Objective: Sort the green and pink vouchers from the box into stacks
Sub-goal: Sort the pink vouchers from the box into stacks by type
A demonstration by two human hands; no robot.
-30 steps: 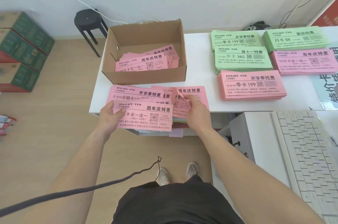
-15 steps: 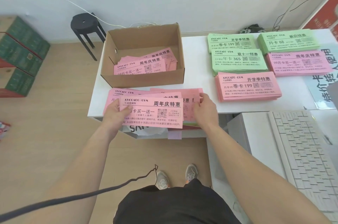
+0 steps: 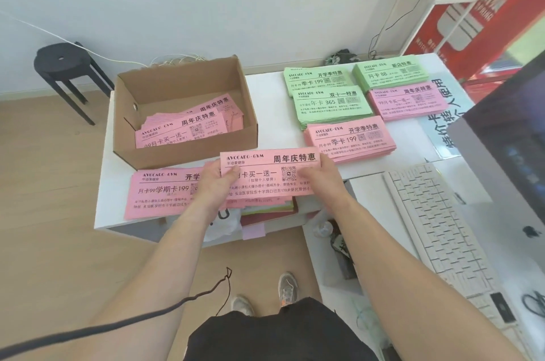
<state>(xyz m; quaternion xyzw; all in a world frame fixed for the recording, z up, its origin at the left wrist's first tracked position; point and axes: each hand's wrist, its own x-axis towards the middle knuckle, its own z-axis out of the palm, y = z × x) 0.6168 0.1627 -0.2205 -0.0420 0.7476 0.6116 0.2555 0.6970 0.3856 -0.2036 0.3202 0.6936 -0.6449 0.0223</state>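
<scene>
Altogether five sorted stacks lie close together on the right part of the white tabletop [image 3: 265, 106]: three green stacks [image 3: 330, 105] and two pink stacks [image 3: 349, 139]. One cardboard box [image 3: 182, 154] stands at the left, with more pink vouchers [image 3: 182, 127] lying slanted and loose inside it. Both bare forearms reach forward from the bottom edge. The left hand [image 3: 213, 183] and the right hand [image 3: 321, 177] each grasp one end of the held bundle [image 3: 269, 174] of pink vouchers, thumbs pressed on top, just in front of the box at the tabletop's near edge. Its top sheet faces up, level, printed in black with Chinese headings and one QR code. To its left a loose pink voucher [image 3: 160, 192] lies flat on the tabletop, its right end hidden under the left hand.
</scene>
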